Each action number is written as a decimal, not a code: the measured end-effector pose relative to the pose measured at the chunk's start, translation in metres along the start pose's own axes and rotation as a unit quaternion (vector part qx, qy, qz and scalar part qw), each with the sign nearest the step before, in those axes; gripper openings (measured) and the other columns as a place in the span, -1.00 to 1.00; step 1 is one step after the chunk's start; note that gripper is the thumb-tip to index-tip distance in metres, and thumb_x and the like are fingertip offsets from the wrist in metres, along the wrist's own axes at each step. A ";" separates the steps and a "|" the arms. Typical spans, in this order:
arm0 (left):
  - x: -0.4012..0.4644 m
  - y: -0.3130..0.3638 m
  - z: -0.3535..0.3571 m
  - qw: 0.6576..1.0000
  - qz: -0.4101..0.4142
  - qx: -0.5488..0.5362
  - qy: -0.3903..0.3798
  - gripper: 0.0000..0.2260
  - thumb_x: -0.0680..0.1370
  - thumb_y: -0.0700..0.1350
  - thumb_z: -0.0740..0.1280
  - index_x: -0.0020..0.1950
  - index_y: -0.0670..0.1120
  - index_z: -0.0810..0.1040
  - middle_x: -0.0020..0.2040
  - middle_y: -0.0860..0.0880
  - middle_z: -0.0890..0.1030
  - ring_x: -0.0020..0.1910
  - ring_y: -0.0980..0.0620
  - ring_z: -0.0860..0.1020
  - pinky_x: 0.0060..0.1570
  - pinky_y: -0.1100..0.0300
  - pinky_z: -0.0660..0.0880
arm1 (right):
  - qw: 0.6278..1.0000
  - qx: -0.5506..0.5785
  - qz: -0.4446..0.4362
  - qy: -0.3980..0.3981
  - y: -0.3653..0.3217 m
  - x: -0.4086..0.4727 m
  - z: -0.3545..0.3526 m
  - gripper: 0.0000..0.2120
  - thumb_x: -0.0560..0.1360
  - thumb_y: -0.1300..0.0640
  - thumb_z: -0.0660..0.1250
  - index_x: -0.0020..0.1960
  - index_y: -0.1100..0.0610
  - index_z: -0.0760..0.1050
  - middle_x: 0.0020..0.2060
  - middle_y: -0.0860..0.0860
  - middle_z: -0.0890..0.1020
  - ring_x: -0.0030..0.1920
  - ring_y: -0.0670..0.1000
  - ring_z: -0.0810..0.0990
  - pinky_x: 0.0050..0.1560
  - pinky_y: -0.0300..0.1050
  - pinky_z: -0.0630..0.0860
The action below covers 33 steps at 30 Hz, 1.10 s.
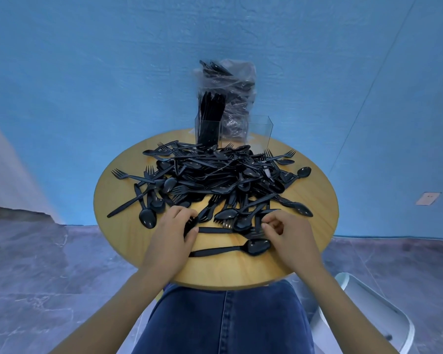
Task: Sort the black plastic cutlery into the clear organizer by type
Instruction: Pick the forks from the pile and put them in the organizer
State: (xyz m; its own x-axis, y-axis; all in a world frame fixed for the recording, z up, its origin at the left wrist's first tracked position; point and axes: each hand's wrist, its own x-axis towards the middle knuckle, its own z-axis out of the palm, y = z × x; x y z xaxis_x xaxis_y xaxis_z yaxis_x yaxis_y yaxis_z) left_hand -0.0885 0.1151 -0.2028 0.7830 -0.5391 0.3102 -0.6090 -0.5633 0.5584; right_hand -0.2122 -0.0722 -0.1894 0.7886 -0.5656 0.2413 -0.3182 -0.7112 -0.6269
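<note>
- Two bare hands work at the near edge of a round, light wooden surface (315, 200).
- The left hand (173, 235) curls its fingers around a black plastic piece of cutlery (210, 229) lying flat; its type is hidden.
- The right hand (285, 232) has fingers bent, pinching into the heap's near edge; what it holds I cannot tell.
- A large heap of black plastic forks, spoons and knives (215, 175) covers the middle.
- The clear three-compartment organizer (260, 130) stands upright at the far edge, its left compartment holding black cutlery upright.
- A clear plastic bag of black cutlery (237, 80) stands behind it.
</note>
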 end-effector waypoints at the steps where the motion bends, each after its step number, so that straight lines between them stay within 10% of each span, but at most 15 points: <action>1: 0.001 0.000 -0.001 1.000 0.002 0.001 0.003 -0.75 0.57 -0.13 0.27 0.26 -0.03 0.48 0.20 0.11 0.43 0.13 0.18 0.39 0.06 0.35 0.29 | 1.000 -0.005 -0.002 0.004 -0.001 0.003 -0.002 -0.91 0.51 0.21 0.33 -0.13 0.04 0.54 -0.33 -0.18 0.52 -0.30 -0.21 0.47 -0.29 -0.43 0.37; 13: 0.020 0.008 -0.028 0.991 0.094 0.048 0.085 -0.80 0.53 -0.25 0.32 0.11 -0.06 0.61 0.01 0.05 0.62 -0.14 0.08 0.56 -0.25 0.39 0.32 | 0.996 0.004 -0.085 0.041 -0.013 0.035 -0.027 -0.86 0.57 0.26 0.23 0.03 0.15 0.56 -0.12 -0.05 0.54 -0.30 -0.22 0.60 -0.16 -0.15 0.59; 24: 0.065 0.037 -0.072 0.982 0.046 -0.147 0.110 -0.79 0.54 -0.18 0.33 0.14 0.02 0.51 -0.14 0.18 0.57 -0.17 0.33 0.53 -0.20 0.61 0.33 | 0.977 0.185 -0.106 0.019 -0.073 0.077 -0.034 -0.80 0.52 0.25 0.32 -0.15 -0.05 0.52 -0.28 -0.15 0.55 -0.25 -0.23 0.49 -0.16 -0.38 0.41; 33: 0.086 0.048 -0.086 0.958 -0.003 -0.257 0.130 -0.89 0.53 -0.18 0.35 0.00 0.00 0.57 -0.15 0.14 0.59 -0.14 0.26 0.54 -0.01 0.26 0.49 | 0.975 0.195 -0.099 0.051 -0.087 0.093 -0.036 -0.81 0.55 0.24 0.24 -0.13 -0.03 0.47 -0.25 -0.07 0.53 -0.15 -0.02 0.54 -0.09 -0.20 0.47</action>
State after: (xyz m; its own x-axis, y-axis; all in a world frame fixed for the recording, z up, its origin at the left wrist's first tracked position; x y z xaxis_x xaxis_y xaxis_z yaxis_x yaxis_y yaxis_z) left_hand -0.0394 0.0960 -0.0831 0.8315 -0.3252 0.4504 -0.5151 -0.1476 0.8443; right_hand -0.1306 -0.0783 -0.0856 0.7517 -0.4864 0.4454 0.0737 -0.6092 -0.7896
